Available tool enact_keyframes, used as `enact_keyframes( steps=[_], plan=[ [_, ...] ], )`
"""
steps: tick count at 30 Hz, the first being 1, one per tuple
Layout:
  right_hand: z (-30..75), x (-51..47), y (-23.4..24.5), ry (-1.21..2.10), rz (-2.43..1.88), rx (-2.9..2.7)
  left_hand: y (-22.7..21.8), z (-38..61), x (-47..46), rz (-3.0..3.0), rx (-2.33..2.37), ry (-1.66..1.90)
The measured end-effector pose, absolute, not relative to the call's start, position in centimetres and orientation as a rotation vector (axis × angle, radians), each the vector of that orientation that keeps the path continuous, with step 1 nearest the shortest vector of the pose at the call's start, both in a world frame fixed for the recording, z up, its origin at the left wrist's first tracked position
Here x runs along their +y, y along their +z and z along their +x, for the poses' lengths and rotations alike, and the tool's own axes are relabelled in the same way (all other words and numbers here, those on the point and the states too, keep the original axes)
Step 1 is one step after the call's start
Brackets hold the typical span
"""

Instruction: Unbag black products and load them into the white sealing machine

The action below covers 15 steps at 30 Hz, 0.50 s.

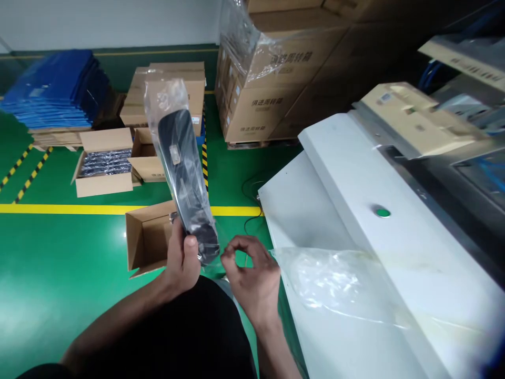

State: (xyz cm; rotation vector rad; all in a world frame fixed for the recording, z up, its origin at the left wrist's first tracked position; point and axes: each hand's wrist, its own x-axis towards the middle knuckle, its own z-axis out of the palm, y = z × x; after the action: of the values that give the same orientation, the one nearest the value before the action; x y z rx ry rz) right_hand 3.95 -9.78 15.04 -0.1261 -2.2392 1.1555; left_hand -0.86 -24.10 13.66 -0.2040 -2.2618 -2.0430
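- Green warehouse floor (59, 273) with a yellow line (63, 209) fills the left; stacked cartons (260, 79) stand at 12 o'clock and blue sheets (55, 87) at 10 o'clock.
- At 3 o'clock lies a white machine top (355, 173) with a green button (382, 212); a loose clear bag (339, 284) rests on its near end.
- Left hand (183, 258) is closed around the lower end of a long black part (183, 173), holding it upright and tilted toward 11 o'clock.
- That part sits inside a clear sleeve (165, 100), whose empty top stands above it.
- Right hand (250, 271), at 6 o'clock, pinches the sleeve's loose bottom edge between thumb and fingers, just beside the left hand.
- An open box (148, 239) lies on the floor right behind the hands; another open box (104, 163) at 10 o'clock holds dark bagged parts.
- Judged from this, the part is already bagged and the sleeve's bottom end looks not yet closed; sealing and boxing seem left.
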Motion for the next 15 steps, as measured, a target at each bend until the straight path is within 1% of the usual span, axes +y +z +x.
enact_keyframes(
  steps=[2, 4, 6, 8, 12, 14, 15],
  plan=[
    [4.1, -9.1, 14.7, 1.403, -0.187, -2.246, 13.5, -0.9, -24.3, -0.277, -2.259, -2.019],
    [4.0, -8.7, 14.5, 1.511, -0.212, -2.218, 13.2, -0.9, -24.4, -0.337, -2.279, -2.032],
    [3.6, -8.8, 14.8, 1.426, -0.185, -2.180, 12.8, -0.7, -24.3, -0.316, -2.329, -2.030],
    [2.9, -9.2, 15.4, 1.263, -0.115, -2.142, 12.3, -0.5, -24.1, -0.265, -2.386, -1.958],
    [1.3, -10.0, 16.1, 0.973, -0.030, -2.087, 11.2, 0.2, -23.7, -0.428, -2.506, -1.954],
    [0.9, -10.1, 15.8, 0.928, -0.092, -2.077, 10.6, 0.5, -23.9, -0.351, -2.535, -1.959],
    [0.9, -10.1, 15.4, 0.979, -0.162, -2.070, 10.2, 0.7, -24.1, -0.275, -2.545, -1.974]
  ],
)
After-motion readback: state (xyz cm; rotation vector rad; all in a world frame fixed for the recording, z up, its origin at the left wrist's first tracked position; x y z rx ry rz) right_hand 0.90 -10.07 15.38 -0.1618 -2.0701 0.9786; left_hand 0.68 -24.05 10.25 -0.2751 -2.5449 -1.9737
